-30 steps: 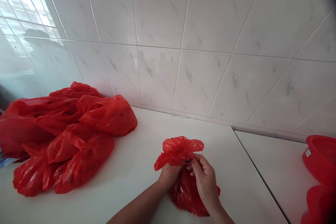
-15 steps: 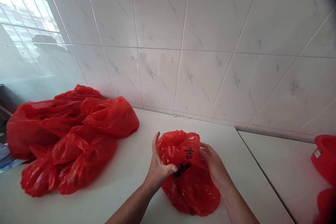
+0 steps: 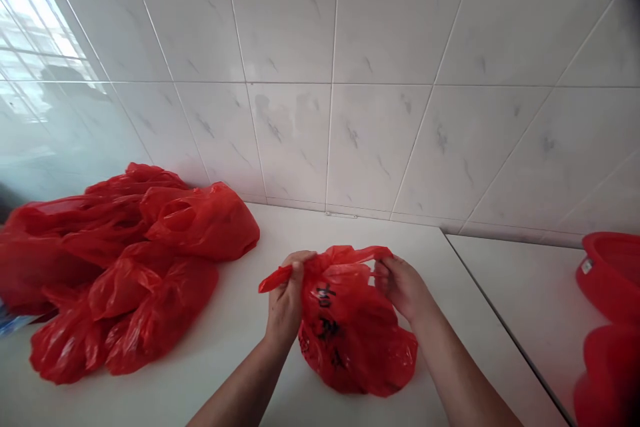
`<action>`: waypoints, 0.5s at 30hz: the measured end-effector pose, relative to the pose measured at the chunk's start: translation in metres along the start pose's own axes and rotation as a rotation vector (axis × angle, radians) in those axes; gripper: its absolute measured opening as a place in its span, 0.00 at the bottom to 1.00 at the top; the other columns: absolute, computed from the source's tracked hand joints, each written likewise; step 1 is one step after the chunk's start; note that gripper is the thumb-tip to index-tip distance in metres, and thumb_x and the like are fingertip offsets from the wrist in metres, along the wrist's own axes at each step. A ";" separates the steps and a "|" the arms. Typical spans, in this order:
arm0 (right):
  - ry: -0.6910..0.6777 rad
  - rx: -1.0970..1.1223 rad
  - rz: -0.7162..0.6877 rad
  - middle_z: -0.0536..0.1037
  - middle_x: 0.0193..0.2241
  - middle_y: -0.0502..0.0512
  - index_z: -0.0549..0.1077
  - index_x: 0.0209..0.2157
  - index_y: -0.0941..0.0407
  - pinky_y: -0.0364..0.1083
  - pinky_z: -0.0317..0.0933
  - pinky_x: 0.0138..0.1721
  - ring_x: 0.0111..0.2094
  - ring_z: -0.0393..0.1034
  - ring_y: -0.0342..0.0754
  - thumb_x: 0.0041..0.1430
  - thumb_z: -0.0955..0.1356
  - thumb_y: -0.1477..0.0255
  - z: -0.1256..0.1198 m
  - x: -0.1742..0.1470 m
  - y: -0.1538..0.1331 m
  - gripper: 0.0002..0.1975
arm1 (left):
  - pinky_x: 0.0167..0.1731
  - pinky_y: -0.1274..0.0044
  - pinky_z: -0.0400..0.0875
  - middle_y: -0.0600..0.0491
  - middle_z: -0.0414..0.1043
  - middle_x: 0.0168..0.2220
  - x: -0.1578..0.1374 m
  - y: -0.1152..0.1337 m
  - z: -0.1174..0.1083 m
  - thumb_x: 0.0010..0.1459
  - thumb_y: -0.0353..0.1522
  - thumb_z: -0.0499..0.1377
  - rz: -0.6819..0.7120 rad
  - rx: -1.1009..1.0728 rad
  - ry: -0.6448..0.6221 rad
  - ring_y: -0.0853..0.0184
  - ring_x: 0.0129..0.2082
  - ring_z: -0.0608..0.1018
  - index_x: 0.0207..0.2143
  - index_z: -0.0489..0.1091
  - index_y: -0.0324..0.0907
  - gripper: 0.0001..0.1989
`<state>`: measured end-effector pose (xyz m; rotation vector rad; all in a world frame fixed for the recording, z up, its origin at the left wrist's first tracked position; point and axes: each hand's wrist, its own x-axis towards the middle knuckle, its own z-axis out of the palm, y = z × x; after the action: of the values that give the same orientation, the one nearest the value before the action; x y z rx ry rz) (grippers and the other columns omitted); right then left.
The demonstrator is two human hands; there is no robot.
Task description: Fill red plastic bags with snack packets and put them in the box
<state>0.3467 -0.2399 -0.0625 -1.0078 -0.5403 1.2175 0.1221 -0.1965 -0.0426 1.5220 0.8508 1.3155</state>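
Head view: tiled wall (image 3: 380, 33) behind, white worktop (image 3: 245, 320) against it, a seam running forward from its back edge on the right. Pile of red plastic bags (image 3: 125, 267) fills the worktop's left end, reaching toward the back edge. Working red bag (image 3: 370, 347) sits mid-worktop, left of the seam, well forward of the back edge, apart from the pile. Red tub (image 3: 613, 283) beyond the seam, at the right.

Left hand (image 3: 285, 307) is closed round the gathered left side of the bag's top, a red tail poking out past the thumb. Right hand (image 3: 403, 283) pinches the right strap; fingertips partly hidden. Change vs half a second ago: left was spread along the bag, now it grips; strap is now drawn out rightward, black lettering (image 3: 327, 327) turned. My read: both sides of the mouth under control, no knot visible.
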 end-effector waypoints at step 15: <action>0.023 -0.301 0.035 0.76 0.44 0.60 0.72 0.49 0.53 0.54 0.66 0.43 0.42 0.71 0.56 0.41 0.76 0.61 -0.044 -0.053 -0.014 0.31 | 0.55 0.62 0.61 0.44 0.63 0.58 0.002 -0.033 -0.033 0.57 0.36 0.57 -0.088 0.389 0.131 0.56 0.57 0.67 0.56 0.63 0.43 0.24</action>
<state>0.3735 -0.3054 -0.0630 -1.2874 -0.7048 1.1754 0.0927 -0.1768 -0.0726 1.6832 1.3017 1.2446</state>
